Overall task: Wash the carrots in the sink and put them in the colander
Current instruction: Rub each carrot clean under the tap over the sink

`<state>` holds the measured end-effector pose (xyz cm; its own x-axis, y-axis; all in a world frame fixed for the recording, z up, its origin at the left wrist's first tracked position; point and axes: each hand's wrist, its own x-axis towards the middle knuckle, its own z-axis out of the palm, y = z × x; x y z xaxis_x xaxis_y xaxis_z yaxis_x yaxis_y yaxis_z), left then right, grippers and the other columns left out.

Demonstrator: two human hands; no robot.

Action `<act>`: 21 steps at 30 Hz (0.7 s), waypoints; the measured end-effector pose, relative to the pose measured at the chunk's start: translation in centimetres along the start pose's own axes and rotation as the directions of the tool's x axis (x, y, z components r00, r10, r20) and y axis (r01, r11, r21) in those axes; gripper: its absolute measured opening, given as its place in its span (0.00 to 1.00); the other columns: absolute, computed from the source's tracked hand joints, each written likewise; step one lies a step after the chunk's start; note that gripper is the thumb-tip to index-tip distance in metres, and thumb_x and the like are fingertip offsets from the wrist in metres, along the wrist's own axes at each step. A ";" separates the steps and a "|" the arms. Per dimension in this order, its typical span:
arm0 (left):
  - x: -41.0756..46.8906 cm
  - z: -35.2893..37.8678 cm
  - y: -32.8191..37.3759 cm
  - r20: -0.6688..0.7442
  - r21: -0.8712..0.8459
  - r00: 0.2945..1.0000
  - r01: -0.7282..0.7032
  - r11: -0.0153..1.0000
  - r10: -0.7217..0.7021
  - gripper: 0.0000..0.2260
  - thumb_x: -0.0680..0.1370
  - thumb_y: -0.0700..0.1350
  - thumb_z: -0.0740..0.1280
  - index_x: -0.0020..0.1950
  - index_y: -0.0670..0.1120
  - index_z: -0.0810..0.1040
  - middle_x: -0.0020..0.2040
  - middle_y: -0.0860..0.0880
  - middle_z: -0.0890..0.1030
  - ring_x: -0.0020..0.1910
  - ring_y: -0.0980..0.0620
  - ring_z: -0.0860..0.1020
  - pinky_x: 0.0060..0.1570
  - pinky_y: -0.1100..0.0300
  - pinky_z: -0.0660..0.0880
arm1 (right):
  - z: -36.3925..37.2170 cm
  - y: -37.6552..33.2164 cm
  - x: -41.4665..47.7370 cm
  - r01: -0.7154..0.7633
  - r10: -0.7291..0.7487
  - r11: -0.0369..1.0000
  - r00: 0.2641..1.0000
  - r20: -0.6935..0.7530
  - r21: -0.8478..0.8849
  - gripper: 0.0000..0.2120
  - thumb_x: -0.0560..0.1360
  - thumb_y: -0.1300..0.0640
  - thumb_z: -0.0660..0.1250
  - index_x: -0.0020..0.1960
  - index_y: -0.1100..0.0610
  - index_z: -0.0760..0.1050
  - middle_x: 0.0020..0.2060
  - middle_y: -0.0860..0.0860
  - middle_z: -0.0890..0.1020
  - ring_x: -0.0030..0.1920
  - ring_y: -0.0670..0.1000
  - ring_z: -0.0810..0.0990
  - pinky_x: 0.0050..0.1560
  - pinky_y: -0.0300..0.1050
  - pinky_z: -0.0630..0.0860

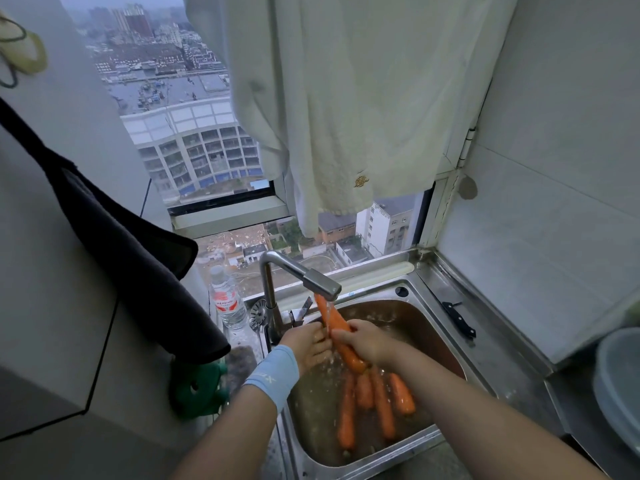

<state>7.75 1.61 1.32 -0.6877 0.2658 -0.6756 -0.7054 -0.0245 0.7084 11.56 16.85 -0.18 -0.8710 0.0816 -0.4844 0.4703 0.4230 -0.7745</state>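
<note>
Head | right hand point(363, 341) fingers clamped on carrot point(337, 322) | left hand point(304, 344) fingers straight, touching it

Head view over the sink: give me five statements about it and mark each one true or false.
1. The right hand grips a carrot under the running tap. True.
2. The sink is dry. False: it holds water, and four carrots lie in it.
3. A black-handled knife lies on the steel ledge right of the basin. True.
4. The water bottle stands right of the tap. False: it stands left of it.
5. A blue band sits on the left wrist. True.
</note>
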 end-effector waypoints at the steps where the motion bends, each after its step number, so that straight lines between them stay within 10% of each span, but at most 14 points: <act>1: 0.0 -0.2 -0.1 0.012 0.064 1.000 0.005 0.998 -0.006 0.17 0.82 0.39 0.63 0.71 0.37 0.72 0.52 0.44 0.79 0.50 0.46 0.78 0.60 0.50 0.73 | 0.4 -0.3 0.4 -0.058 0.060 0.990 0.998 -0.009 0.126 0.22 0.81 0.45 0.66 0.67 0.59 0.77 0.57 0.56 0.84 0.56 0.56 0.83 0.62 0.55 0.79; 8: -1.6 -2.2 1.3 0.112 0.344 0.992 0.015 0.939 -0.057 0.14 0.80 0.43 0.69 0.61 0.60 0.75 0.53 0.50 0.81 0.50 0.50 0.80 0.39 0.53 0.83 | 2.9 -2.1 1.5 -0.245 0.220 0.740 0.968 0.119 0.626 0.17 0.81 0.57 0.68 0.67 0.63 0.75 0.55 0.60 0.83 0.53 0.60 0.83 0.46 0.55 0.82; 11: -1.0 -3.0 1.1 0.065 0.397 0.997 -0.055 0.916 0.032 0.20 0.78 0.40 0.71 0.67 0.54 0.76 0.57 0.48 0.81 0.55 0.46 0.81 0.49 0.50 0.83 | 3.6 -2.3 1.9 -0.252 0.229 0.669 0.965 0.129 0.699 0.17 0.80 0.55 0.70 0.65 0.63 0.75 0.53 0.61 0.83 0.49 0.60 0.84 0.41 0.56 0.84; 15: -0.6 -3.3 1.2 -0.003 0.214 0.999 -0.034 0.976 0.035 0.23 0.77 0.44 0.73 0.70 0.42 0.74 0.64 0.39 0.76 0.55 0.43 0.80 0.38 0.55 0.84 | 3.7 -2.1 2.1 -0.240 0.269 0.720 0.962 0.057 0.651 0.19 0.78 0.44 0.71 0.58 0.58 0.77 0.49 0.58 0.84 0.43 0.55 0.83 0.38 0.47 0.80; 21: -0.4 -1.0 1.9 0.023 -0.041 0.999 0.036 0.999 -0.035 0.27 0.79 0.49 0.71 0.73 0.41 0.67 0.59 0.37 0.78 0.45 0.40 0.85 0.35 0.51 0.83 | 3.0 -2.7 2.4 -0.243 0.240 0.588 0.963 0.121 0.772 0.22 0.76 0.48 0.72 0.65 0.59 0.75 0.60 0.64 0.81 0.63 0.65 0.81 0.63 0.60 0.78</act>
<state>6.45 0.51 2.74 -0.6585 0.2885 -0.6951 -0.7360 -0.0544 0.6748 8.66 13.16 -0.47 -0.7092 0.0712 -0.7014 0.5974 -0.4675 -0.6516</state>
